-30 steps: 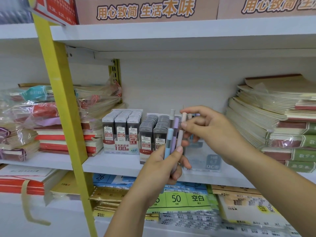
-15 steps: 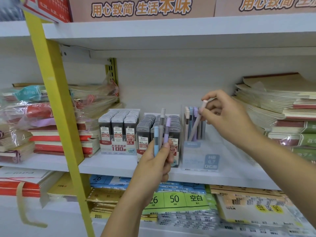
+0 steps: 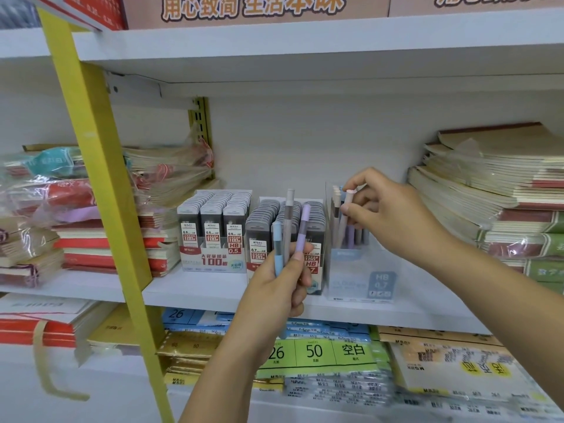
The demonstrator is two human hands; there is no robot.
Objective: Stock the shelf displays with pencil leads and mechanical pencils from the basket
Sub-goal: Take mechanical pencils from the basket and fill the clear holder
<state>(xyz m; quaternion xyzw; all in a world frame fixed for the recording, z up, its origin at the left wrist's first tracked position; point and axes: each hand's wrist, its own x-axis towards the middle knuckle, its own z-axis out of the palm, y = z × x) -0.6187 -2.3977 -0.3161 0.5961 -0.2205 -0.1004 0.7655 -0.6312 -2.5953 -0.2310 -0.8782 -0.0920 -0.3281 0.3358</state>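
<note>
My left hand (image 3: 279, 290) grips three mechanical pencils (image 3: 288, 227) upright, one blue, one grey and one purple, in front of the lead boxes. My right hand (image 3: 386, 213) pinches a pale pink mechanical pencil (image 3: 345, 219) by its upper end, its lower part down inside the clear pencil display box (image 3: 360, 274) among several other pencils. Two display trays of pencil leads stand on the white shelf (image 3: 213, 293): the 0.5 leads (image 3: 213, 230) on the left and the 0.7 leads (image 3: 262, 233) beside them, partly hidden by my left hand. No basket is in view.
A yellow upright post (image 3: 100, 190) crosses the left of the shelf. Stacks of wrapped notebooks (image 3: 494, 190) fill the right end, and more notebooks (image 3: 70, 209) the left. An upper shelf (image 3: 305, 47) hangs overhead. Paper packs (image 3: 314, 352) lie on the shelf below.
My right hand took one pencil from the bundle in my left hand, carried it right and lowered it into the clear display box. My left hand kept three pencils.
</note>
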